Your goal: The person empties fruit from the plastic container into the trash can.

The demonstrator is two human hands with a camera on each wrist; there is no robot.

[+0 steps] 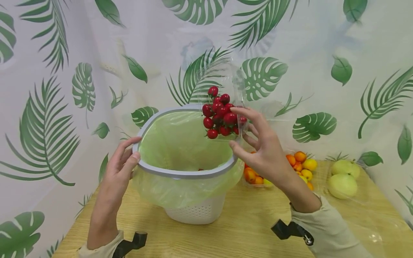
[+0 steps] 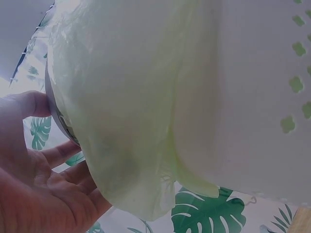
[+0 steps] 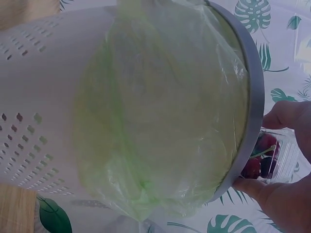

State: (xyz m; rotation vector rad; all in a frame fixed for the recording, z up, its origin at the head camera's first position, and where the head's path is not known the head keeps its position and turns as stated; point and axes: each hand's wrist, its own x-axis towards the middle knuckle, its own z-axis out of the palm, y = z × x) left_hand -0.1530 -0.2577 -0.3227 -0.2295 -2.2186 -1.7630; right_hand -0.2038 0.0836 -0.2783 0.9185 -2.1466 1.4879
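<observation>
Grey plastic is what your left hand (image 1: 120,163) grips: thumb over the rim (image 1: 180,173) of the white bin (image 1: 196,211), fingers curled under it against the green liner bag (image 1: 180,143). If that hold slackens, I judge the tilted bin could rock on the wooden table (image 1: 245,229), and the loose liner could slide off the ring. To the right, your right hand (image 1: 261,147) pinches a clear tray (image 1: 226,104) of red cherry tomatoes (image 1: 219,114), tipped above the bin's far edge. The tray stands partly past the rim, so tomatoes may spill behind the bin, and thin plastic can buckle under a pinch. Your right wrist is cocked upward, forearm rising from the table's near side. Further right lie orange fruits (image 1: 300,161) and pale green ones (image 1: 342,179).
</observation>
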